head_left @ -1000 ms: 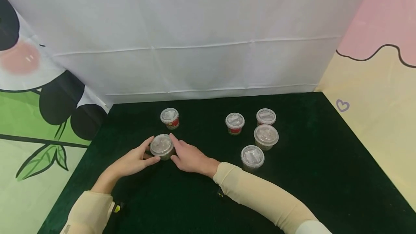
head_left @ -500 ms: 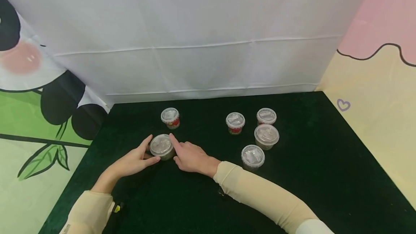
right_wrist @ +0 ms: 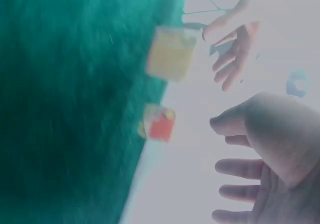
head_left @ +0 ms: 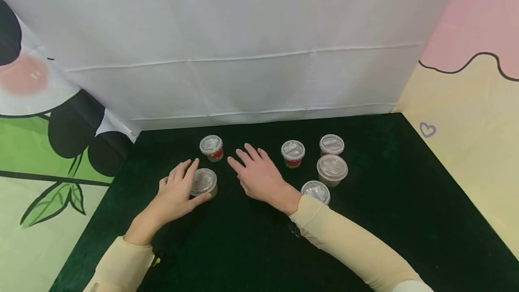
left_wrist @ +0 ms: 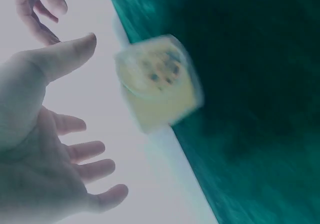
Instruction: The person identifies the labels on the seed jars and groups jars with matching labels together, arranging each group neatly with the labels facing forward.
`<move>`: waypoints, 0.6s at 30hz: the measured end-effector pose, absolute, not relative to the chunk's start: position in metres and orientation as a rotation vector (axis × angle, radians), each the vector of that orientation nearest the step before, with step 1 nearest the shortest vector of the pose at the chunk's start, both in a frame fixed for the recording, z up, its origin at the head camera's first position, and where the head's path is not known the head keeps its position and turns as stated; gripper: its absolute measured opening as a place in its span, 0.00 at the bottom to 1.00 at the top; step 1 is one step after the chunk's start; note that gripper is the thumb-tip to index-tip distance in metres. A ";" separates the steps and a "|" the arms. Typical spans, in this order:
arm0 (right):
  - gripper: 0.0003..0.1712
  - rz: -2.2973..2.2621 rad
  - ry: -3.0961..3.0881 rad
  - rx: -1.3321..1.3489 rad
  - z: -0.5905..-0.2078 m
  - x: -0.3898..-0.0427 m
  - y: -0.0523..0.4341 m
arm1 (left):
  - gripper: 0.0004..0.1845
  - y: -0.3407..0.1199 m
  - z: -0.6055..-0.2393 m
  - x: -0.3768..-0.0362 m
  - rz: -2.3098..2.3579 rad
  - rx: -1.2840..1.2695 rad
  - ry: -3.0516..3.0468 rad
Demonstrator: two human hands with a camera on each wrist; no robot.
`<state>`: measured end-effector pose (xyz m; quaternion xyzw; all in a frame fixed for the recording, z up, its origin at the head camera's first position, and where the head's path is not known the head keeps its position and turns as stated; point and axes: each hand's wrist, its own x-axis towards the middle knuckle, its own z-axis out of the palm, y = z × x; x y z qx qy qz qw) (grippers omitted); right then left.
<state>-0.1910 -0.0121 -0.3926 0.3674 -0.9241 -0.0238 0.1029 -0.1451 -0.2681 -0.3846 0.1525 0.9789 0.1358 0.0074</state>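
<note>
A round tub with a clear lid (head_left: 204, 180) stands upright on the dark green table, left of the middle. My left hand (head_left: 174, 197) is spread beside and partly over its left side, holding nothing. In the left wrist view that tub (left_wrist: 160, 91) is blurred, with yellowish contents and dark spots, apart from the spread fingers. My right hand (head_left: 261, 177) hovers to the right of the tub, fingers splayed, holding nothing. Behind the tub stands a small lidded cup with a red label (head_left: 211, 148). The right wrist view shows this red-labelled cup (right_wrist: 161, 124) near the tub (right_wrist: 172, 54).
To the right stand two small lidded cups, a front one (head_left: 293, 153) and a back one (head_left: 331, 144). Closer are a larger lidded tub (head_left: 332, 169) and another lidded tub (head_left: 315, 191), partly hidden by the right sleeve. A white cloth (head_left: 251, 80) hangs behind the table.
Both hands have let go of the tub. The right hand has moved right and away, spreading its fingers. The left hand has opened and lifted slightly. The tub stands in nearly the same place.
</note>
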 end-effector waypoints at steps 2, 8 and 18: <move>0.31 -0.057 -2.709 1.064 -0.387 -0.192 0.004 | 0.49 -0.257 -0.383 -0.147 0.408 0.537 3.102; 0.27 0.080 -2.609 1.085 -0.383 -0.191 0.057 | 0.46 -0.216 -0.377 -0.151 0.484 0.747 3.103; 0.26 0.323 -2.577 0.939 -0.391 -0.174 0.153 | 0.44 -0.139 -0.381 -0.155 0.727 0.969 2.790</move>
